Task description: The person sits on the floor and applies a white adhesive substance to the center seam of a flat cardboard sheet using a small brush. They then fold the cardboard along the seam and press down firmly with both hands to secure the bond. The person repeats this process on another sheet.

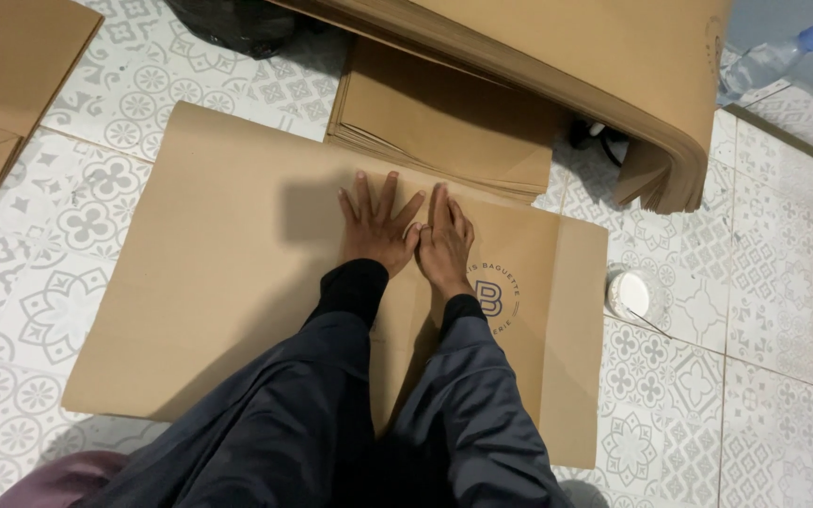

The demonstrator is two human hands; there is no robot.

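Patterned floor tiles [96, 226] are carrying a flat brown paper sheet [237, 282], its long axis running left to right. Both hands, left [375, 229] and right [444, 246], are pressing open-palmed side by side on it, grasping nothing.

Item: brown paper sheet [228, 282], large, lying flat on the patterned tile floor
Colour: plain kraft brown, matte
Marking: dark round printed emblem near its right side, partly covered by a hand
Fold: narrow flap along the right edge, turned over and lying flat
Crease: a line runs from the middle of the sheet toward the near edge
Pose: slightly skewed, far-left corner reaching farthest
Contact: left hand [375, 226] and right hand [445, 242] pressed palm-down side by side on its middle, fingers pointing far
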